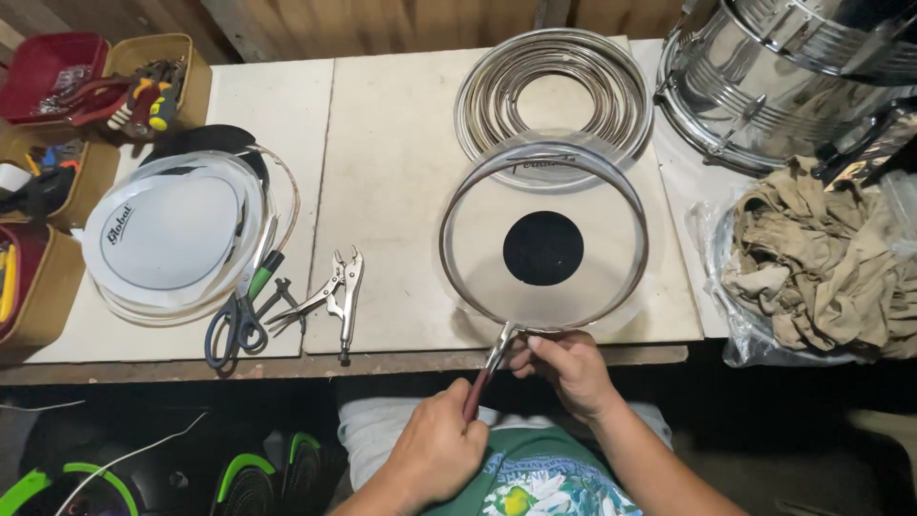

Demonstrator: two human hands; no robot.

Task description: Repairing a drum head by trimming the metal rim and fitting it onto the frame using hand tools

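We've got the pliers (487,373) in our left hand (435,449), fist closed on the red handles. Right hand (568,368) pinches the near rim of the clear drum head (544,244), black dot centre, which overhangs the tabletop (401,143) front edge. Risk, we judge: a pliers slip could dent the hoop or nick the film. Room: stacked metal hoops (554,91) crowd the far side, rags (812,258) close on the right; bare board left, up to the locking pliers (342,296).
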